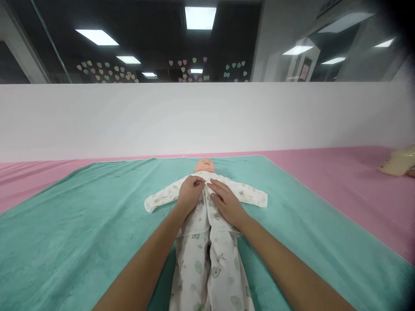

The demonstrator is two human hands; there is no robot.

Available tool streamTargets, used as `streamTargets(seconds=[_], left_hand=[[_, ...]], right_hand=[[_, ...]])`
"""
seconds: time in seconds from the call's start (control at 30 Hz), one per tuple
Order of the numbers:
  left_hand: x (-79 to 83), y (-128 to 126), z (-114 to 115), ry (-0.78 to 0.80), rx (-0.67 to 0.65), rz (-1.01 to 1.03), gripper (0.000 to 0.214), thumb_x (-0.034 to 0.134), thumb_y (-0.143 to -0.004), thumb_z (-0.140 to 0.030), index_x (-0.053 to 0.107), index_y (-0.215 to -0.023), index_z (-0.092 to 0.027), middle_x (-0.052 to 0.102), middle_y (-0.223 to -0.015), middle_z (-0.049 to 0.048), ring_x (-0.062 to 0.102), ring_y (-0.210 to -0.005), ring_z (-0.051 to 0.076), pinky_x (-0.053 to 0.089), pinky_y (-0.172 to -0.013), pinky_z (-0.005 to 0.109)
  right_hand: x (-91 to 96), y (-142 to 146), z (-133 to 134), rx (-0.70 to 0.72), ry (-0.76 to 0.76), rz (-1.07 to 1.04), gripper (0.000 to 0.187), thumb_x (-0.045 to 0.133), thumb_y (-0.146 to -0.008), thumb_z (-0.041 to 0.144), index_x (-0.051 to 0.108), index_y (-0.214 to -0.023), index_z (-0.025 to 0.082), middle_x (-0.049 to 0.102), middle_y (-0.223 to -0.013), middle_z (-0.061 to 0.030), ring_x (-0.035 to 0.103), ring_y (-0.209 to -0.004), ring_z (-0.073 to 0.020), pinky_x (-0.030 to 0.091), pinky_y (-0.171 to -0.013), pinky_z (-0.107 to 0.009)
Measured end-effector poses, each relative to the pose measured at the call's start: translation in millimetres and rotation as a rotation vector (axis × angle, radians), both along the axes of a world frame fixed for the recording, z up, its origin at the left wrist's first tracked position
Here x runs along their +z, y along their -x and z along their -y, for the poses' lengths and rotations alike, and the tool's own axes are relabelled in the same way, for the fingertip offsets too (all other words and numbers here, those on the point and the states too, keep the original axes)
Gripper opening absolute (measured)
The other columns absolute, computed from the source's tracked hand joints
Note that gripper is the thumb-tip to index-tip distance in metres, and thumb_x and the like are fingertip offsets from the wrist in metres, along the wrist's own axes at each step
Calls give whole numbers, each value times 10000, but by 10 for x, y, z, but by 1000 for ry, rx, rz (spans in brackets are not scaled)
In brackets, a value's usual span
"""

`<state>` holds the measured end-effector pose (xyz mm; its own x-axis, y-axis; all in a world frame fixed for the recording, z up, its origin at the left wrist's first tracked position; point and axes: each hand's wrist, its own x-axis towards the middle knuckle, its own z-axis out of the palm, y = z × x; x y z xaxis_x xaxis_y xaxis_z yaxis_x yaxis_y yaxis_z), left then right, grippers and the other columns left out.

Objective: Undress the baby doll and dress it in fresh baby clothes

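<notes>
A doll [205,165] lies on its back, dressed in a white baby shirt [216,215] and white trousers [223,276], both with small green and pink animal prints. The shirt's sleeves stretch out to both sides. At the upper chest, my left hand [191,190] has its fingers closed in a pinch on the shirt's front edge. My right hand [228,203] lies on the other side of the chest, fingers stretched and apart, fingertips touching the shirt beside the front opening. Whatever fastener may be under the fingertips is hidden.
A turquoise blanket [81,224] lies beneath the doll, over a pink sheet [340,185]. Behind stands a low white wall [194,119] with dark glass above it. A pale yellow object [398,161] sits at the far right edge.
</notes>
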<state>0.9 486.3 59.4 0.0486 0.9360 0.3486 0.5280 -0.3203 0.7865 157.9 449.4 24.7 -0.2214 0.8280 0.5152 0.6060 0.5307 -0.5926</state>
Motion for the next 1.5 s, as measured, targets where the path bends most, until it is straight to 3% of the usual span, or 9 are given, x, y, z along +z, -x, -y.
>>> streamTargets(seconds=[0.2, 0.33, 0.5, 0.73, 0.93, 1.13, 1.27, 1.4, 1.5], left_hand=[[-80, 15, 84, -130, 13, -9, 124, 474, -786, -230, 593, -812, -207, 559, -837, 6, 515, -757, 142, 423, -741, 295], [-210, 88, 252, -259, -56, -14, 107, 472, -812, -223, 567, -767, -201, 545, -930, 18, 508, -935, 154, 397, -874, 312], [-279, 161, 422, -181, -128, 1, 130, 500, -825, -273, 619, -813, -223, 499, -1168, 28, 432, -1136, 185, 341, -984, 348], [-196, 139, 445, -45, -161, -25, 215, 528, -816, -393, 666, -928, -273, 422, -1315, 14, 341, -1242, 224, 274, -1057, 397], [-213, 159, 434, -59, -177, -100, 201, 623, -751, -350, 648, -938, -284, 371, -1355, 9, 294, -1274, 238, 279, -1056, 404], [-301, 199, 404, -177, -212, -178, 302, 479, -836, -219, 606, -1088, -328, 356, -1376, 1, 303, -1272, 208, 268, -1059, 417], [-299, 199, 395, -177, -202, -122, 227, 514, -819, -236, 630, -1008, -287, 407, -1345, 12, 346, -1246, 207, 297, -1046, 394], [-263, 183, 407, -124, -186, -44, 235, 424, -880, -324, 643, -934, -259, 438, -1324, 11, 365, -1239, 195, 275, -1060, 392], [-250, 174, 413, -113, -169, -47, 193, 510, -836, -374, 638, -903, -245, 442, -1322, 17, 368, -1235, 209, 278, -1057, 395]], right_hand=[[-46, -6, 4, -36, 5, -117, 356, 396, -879, 331, 502, -1215, 285, 425, -1350, 27, 351, -1275, -146, 281, -1108, -379], [-76, 0, 13, -32, -36, -153, 324, 409, -870, 294, 546, -1163, 277, 451, -1330, 25, 368, -1268, -141, 282, -1110, -367], [-95, 2, 34, -36, -156, -203, 268, 421, -853, 211, 607, -1043, 242, 549, -1222, 5, 459, -1186, -126, 345, -1067, -330], [-127, -13, 38, 12, -215, -296, 282, 397, -775, 83, 645, -806, 216, 614, -1116, 1, 527, -1109, -138, 397, -1024, -343], [-141, -6, 32, 25, -164, -347, 308, 385, -752, 65, 652, -785, 216, 611, -1119, 7, 522, -1116, -137, 392, -1031, -348], [-142, 21, 29, 25, -84, -420, 321, 392, -742, 68, 670, -766, 225, 605, -1131, 23, 515, -1124, -132, 371, -1052, -340], [-129, 19, 25, 39, -88, -408, 352, 394, -752, 78, 696, -812, 248, 608, -1127, 28, 515, -1125, -135, 372, -1051, -346], [-105, 14, 26, 38, -72, -378, 357, 400, -765, 94, 705, -833, 266, 606, -1133, 33, 507, -1134, -142, 365, -1054, -358], [-95, 16, 24, 22, -50, -368, 345, 404, -770, 104, 703, -820, 268, 607, -1131, 39, 503, -1136, -137, 364, -1054, -353]])
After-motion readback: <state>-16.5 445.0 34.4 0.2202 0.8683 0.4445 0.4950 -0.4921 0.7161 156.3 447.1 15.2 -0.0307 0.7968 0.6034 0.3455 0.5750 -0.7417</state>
